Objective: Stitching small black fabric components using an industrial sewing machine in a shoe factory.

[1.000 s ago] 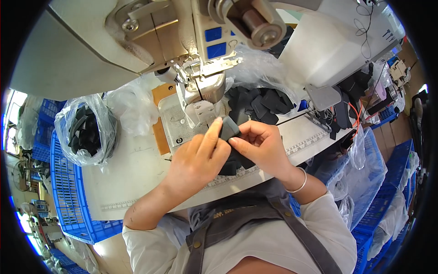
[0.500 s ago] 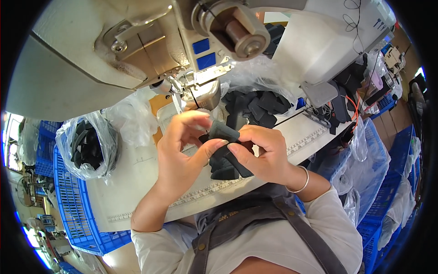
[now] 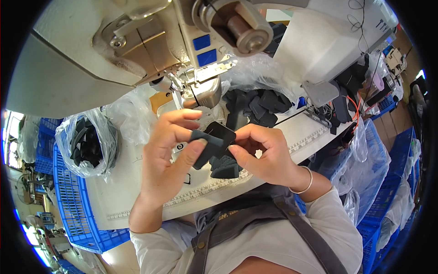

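Above the front of the sewing table, both hands pinch a small dark fabric piece [image 3: 220, 132]. My left hand [image 3: 166, 153] grips its dark grey, curled left part between thumb and index finger, other fingers raised. My right hand [image 3: 266, 153] pinches the flat black right edge between thumb and forefinger. Whether this is one folded piece or two layers, I cannot tell. Beneath it on the table lies a small stack of dark grey pieces [image 3: 224, 168]. The sewing machine's needle area [image 3: 196, 86] is just beyond the hands.
A clear bag of black pieces [image 3: 86, 144] stands on the left, beside a blue crate [image 3: 73, 201]. Behind the hands is a heap of black pieces [image 3: 264, 106] in plastic. A ruler strip [image 3: 200, 194] runs along the table's front edge. Blue bins [image 3: 383, 201] stand at right.
The left hand has moved left and slightly down, turning and spreading the fabric piece so a flat black face shows. The right hand has barely moved. More of the stack underneath is visible.
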The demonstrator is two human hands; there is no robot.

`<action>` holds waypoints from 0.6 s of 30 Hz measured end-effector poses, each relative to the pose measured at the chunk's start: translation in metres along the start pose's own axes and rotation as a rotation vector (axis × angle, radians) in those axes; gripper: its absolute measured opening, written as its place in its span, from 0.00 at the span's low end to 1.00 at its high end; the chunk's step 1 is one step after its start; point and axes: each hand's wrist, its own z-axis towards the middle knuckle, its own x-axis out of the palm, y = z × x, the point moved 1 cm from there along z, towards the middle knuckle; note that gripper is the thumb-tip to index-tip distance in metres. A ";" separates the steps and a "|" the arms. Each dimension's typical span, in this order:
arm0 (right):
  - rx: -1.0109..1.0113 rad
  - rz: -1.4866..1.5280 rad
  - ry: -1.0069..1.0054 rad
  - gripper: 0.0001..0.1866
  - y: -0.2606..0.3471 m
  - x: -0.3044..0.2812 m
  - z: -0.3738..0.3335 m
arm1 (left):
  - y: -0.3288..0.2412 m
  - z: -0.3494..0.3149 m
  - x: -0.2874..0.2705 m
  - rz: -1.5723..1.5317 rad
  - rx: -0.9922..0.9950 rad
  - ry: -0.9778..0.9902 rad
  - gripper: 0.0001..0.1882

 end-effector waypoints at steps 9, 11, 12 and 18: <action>-0.185 -0.131 0.032 0.05 0.008 0.007 -0.003 | 0.009 -0.003 0.010 -0.267 -0.235 0.004 0.04; -0.224 -0.145 0.047 0.06 0.008 0.007 -0.002 | 0.009 -0.004 0.009 -0.255 -0.228 -0.007 0.04; -0.221 -0.145 0.045 0.06 0.008 0.007 -0.002 | 0.009 -0.005 0.009 -0.257 -0.230 -0.005 0.04; -0.242 -0.176 0.053 0.06 0.007 0.008 -0.001 | 0.007 -0.004 0.006 -0.220 -0.232 -0.018 0.04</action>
